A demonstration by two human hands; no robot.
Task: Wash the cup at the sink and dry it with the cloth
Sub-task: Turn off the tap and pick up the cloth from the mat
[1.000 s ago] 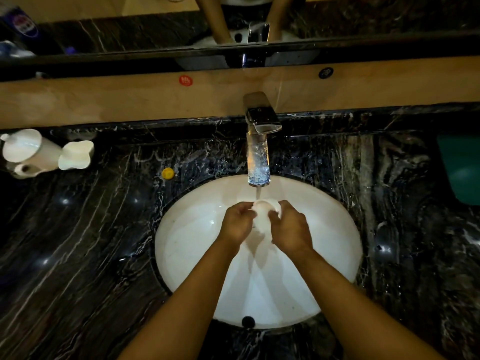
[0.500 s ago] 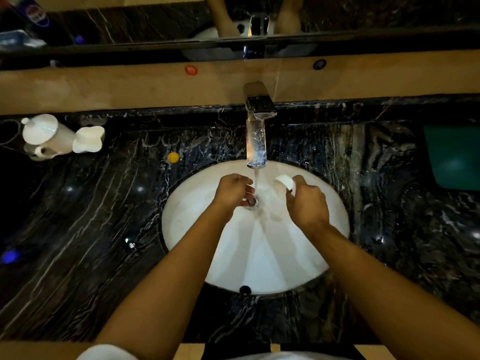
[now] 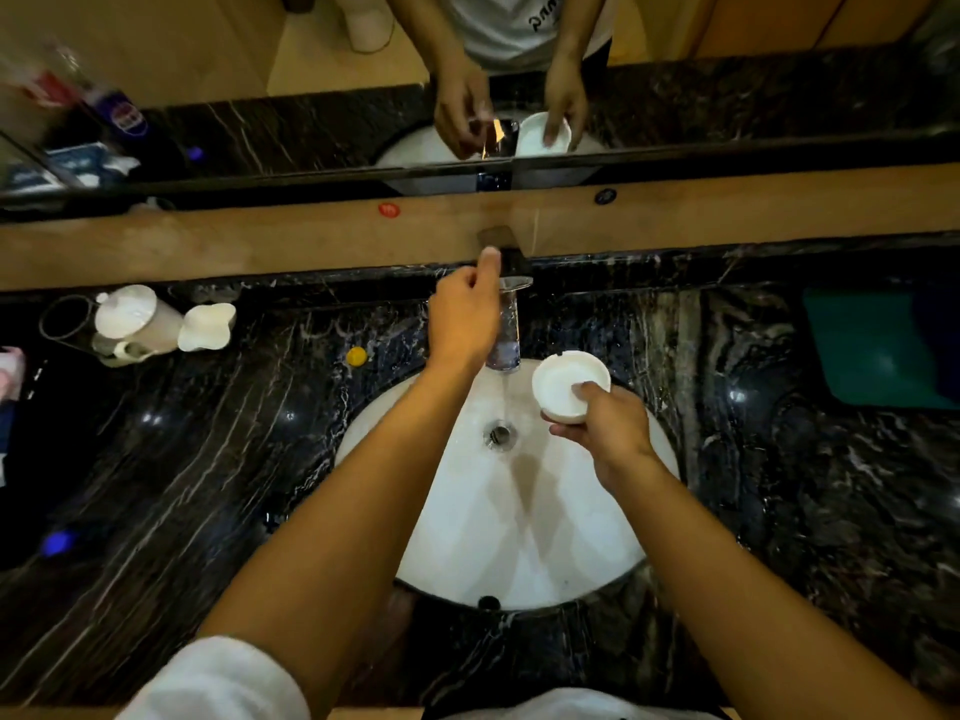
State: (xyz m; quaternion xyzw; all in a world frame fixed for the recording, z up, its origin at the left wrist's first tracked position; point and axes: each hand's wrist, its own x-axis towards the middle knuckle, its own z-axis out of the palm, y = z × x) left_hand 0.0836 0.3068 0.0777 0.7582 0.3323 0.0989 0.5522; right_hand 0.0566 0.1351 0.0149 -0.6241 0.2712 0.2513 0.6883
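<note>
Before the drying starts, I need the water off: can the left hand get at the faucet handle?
Probably yes. The left hand is already up beside the faucet, a fingertip at its handle, with nothing between them.

Bathroom vanity, likely home or hotel. White oval basin (image 3: 519, 511) sunk in black veined marble counter (image 3: 208, 485); chrome tap (image 3: 506, 330) at 12 o'clock, water running. Mirror (image 3: 260, 96) above wooden ledge (image 3: 208, 241). White kettle (image 3: 135, 324) at 10 o'clock, green cloth (image 3: 878, 350) at 2 o'clock.

Dim room, black marble counter (image 3: 156, 485), wooden ledge (image 3: 208, 241), mirror (image 3: 260, 70)
</note>
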